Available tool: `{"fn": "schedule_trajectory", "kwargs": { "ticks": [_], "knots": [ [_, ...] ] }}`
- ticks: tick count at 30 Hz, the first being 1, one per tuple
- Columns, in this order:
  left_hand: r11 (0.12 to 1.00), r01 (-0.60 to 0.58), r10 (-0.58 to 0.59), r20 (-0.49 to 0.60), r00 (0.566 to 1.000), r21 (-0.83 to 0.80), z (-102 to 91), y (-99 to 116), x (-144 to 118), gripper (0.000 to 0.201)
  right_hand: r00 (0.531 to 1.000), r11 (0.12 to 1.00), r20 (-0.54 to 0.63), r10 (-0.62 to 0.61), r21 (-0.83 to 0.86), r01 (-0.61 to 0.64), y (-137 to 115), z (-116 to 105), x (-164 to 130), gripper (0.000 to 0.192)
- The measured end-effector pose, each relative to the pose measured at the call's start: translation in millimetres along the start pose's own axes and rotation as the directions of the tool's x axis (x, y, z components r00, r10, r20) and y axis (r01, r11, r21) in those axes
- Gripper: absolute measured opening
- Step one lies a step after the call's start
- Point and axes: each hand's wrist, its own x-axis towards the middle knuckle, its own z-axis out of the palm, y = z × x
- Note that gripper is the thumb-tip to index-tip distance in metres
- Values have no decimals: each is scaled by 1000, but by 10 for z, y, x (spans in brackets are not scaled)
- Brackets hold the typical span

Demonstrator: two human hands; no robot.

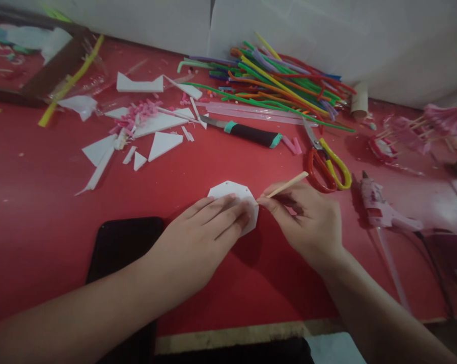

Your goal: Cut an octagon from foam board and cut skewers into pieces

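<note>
White foam-board polygon (228,189) sits inward from the red table's (274,293) front-edge middle — probably light, stiff, easily dented, best held flat or by its rim; left hand (200,237) lies flat over it, fingers extended; right hand (315,217) pinches a wooden stick (289,184) — likely snappable.

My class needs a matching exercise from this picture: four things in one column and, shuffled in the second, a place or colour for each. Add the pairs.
Column one
1. wooden stick
2. white polygonal piece
3. scissors
4. knife

Column two
A. one red handle, one yellow
B. under the fingers of the left hand
C. black grip with turquoise ends
D. held in the right hand

Pairs: 1-D, 2-B, 3-A, 4-C
</note>
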Motion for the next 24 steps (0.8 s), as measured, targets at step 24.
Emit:
{"fn": "schedule_trajectory", "kwargs": {
  "ticks": [24],
  "knots": [
    [1000,-8,8,-19,1000,9,5,2,2,53,998,999,45,39,27,-40,-33,-11,-11,7]
  ]
}}
